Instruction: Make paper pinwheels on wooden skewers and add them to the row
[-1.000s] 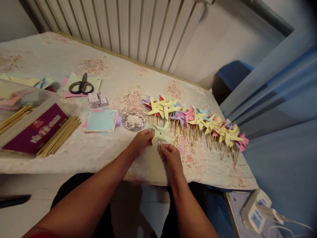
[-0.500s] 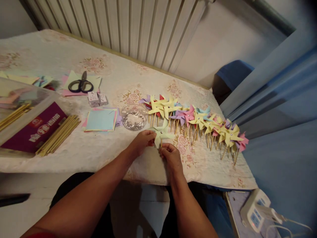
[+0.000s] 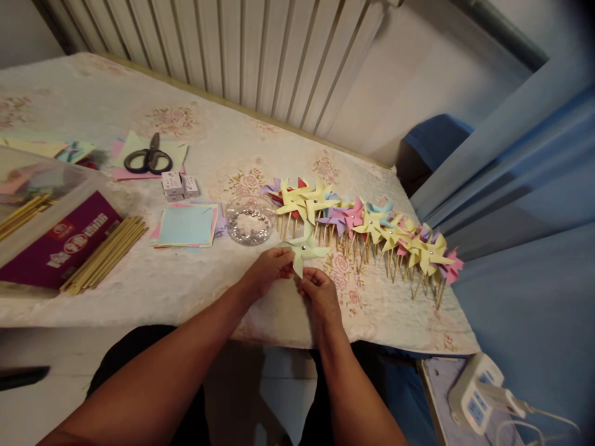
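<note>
A pale green paper pinwheel with a silver pin at its centre is held up over the near side of the cloth. My left hand has its fingers closed at the pinwheel's left blade. Just under the lower blade, my right hand pinches the pinwheel's stick, which is mostly hidden by the blade and fingers. Beside it on the right runs a long row of finished pinwheels in yellow, purple, pink and blue, on wooden sticks. A clear round dish holds many small silver pins behind my left hand.
Left of the dish lie a stack of coloured paper squares, small boxes and black-handled scissors on paper. A clear plastic bin stands far left, with a bundle of sticks beside it. A power strip sits lower right.
The pale green pinwheel has turned slightly, its lower blade now covering the stick that showed before. Both hands stay on it in nearly the same place. The view has shifted a little.
</note>
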`<state>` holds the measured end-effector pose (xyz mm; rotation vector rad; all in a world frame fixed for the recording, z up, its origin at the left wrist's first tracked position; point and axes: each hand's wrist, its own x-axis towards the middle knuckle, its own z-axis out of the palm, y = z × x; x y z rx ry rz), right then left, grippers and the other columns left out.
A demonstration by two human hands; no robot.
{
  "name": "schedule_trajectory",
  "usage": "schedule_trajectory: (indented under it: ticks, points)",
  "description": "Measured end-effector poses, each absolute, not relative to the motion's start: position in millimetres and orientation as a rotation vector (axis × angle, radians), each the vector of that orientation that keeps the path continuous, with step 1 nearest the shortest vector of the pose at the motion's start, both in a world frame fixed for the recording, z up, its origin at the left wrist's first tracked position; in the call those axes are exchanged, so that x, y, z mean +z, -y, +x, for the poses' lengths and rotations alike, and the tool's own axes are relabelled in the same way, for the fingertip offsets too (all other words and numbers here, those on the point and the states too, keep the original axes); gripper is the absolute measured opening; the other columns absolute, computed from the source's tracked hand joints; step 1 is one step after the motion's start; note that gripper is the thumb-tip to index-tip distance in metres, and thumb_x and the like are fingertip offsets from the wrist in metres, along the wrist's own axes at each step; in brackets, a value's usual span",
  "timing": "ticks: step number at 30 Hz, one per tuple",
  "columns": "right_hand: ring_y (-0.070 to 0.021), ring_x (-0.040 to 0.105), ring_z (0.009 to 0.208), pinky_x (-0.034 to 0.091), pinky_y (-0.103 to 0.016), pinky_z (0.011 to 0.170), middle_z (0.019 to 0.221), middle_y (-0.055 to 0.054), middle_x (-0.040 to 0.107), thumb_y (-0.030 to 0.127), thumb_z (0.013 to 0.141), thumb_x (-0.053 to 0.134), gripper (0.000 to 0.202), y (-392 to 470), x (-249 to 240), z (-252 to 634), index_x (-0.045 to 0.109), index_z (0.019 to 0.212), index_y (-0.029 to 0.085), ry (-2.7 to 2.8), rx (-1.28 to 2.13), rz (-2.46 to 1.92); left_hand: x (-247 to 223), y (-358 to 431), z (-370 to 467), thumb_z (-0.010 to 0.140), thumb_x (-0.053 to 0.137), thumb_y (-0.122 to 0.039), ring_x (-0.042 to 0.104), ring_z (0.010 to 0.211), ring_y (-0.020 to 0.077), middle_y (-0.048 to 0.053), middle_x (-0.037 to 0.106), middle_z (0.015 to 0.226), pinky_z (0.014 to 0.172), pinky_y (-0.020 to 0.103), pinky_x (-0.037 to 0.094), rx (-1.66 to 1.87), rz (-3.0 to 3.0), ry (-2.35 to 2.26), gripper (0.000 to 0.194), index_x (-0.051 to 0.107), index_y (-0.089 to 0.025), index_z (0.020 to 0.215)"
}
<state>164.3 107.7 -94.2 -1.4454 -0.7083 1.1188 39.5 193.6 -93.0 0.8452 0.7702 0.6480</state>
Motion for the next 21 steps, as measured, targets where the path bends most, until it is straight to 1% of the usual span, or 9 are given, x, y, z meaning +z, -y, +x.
schedule_trajectory:
  ticks: [4, 7, 11, 14, 18, 21]
  points:
    - [-0.0094, 0.044, 0.053, 0.031, -0.024, 0.054, 0.062, 0.004, 0.059, 0.025, 0.060, 0.073, 0.019, -108.8, -95.2, 164.4, 0.070, 0.078, 0.019, 0.681, 1.115, -1.436, -92.9, -192.3, 40.6, 0.079, 0.067, -0.039, 0.059, 0.061, 0.0102, 0.001, 0.062, 0.068, 0.060, 0.021, 0.047, 0.636, 0.832, -0.791, 0.024, 0.057, -0.017, 0.077]
    - [-0.0089, 0.045, 0.053, 0.031, -0.024, 0.053, 0.061, 0.004, 0.057, 0.025, 0.060, 0.072, 0.020, -109.5, -96.6, 164.6, 0.070, 0.079, 0.019, 0.661, 1.105, -1.429, -94.8, -192.1, 40.5, 0.077, 0.070, -0.039, 0.060, 0.061, 0.0101, 0.002, 0.064, 0.068, 0.063, 0.022, 0.049, 0.616, 0.842, -0.780, 0.026, 0.056, -0.017, 0.078]
    - [-0.0085, 0.044, 0.051, 0.031, -0.024, 0.053, 0.058, 0.006, 0.054, 0.024, 0.060, 0.072, 0.021, -109.9, -99.1, 164.7, 0.070, 0.080, 0.018, 0.619, 1.084, -1.421, -96.4, -191.3, 39.7, 0.073, 0.074, -0.036, 0.062, 0.061, 0.0103, 0.004, 0.067, 0.068, 0.064, 0.023, 0.050, 0.591, 0.845, -0.767, 0.028, 0.055, -0.015, 0.078]
    - [-0.0085, 0.044, 0.051, 0.031, -0.024, 0.052, 0.058, 0.006, 0.055, 0.024, 0.061, 0.071, 0.021, -109.9, -100.4, 164.7, 0.069, 0.081, 0.018, 0.621, 1.082, -1.406, -96.1, -190.5, 39.8, 0.071, 0.076, -0.034, 0.062, 0.060, 0.0107, 0.004, 0.067, 0.067, 0.063, 0.023, 0.050, 0.582, 0.836, -0.772, 0.029, 0.056, -0.014, 0.077]
    - [-0.0094, 0.046, 0.052, 0.033, -0.024, 0.053, 0.061, 0.005, 0.057, 0.025, 0.058, 0.073, 0.022, -110.3, -99.4, 163.8, 0.068, 0.079, 0.019, 0.600, 1.081, -1.392, -95.0, -189.8, 40.8, 0.071, 0.076, -0.032, 0.062, 0.059, 0.0106, 0.004, 0.067, 0.066, 0.062, 0.023, 0.050, 0.578, 0.833, -0.780, 0.027, 0.056, -0.014, 0.075]
    - [-0.0095, 0.046, 0.052, 0.033, -0.024, 0.052, 0.059, 0.005, 0.056, 0.025, 0.057, 0.074, 0.021, -110.9, -97.6, 162.9, 0.068, 0.077, 0.020, 0.590, 1.084, -1.392, -94.3, -189.1, 41.6, 0.071, 0.076, -0.031, 0.062, 0.058, 0.0104, 0.003, 0.067, 0.066, 0.062, 0.023, 0.050, 0.584, 0.837, -0.782, 0.026, 0.056, -0.014, 0.074]
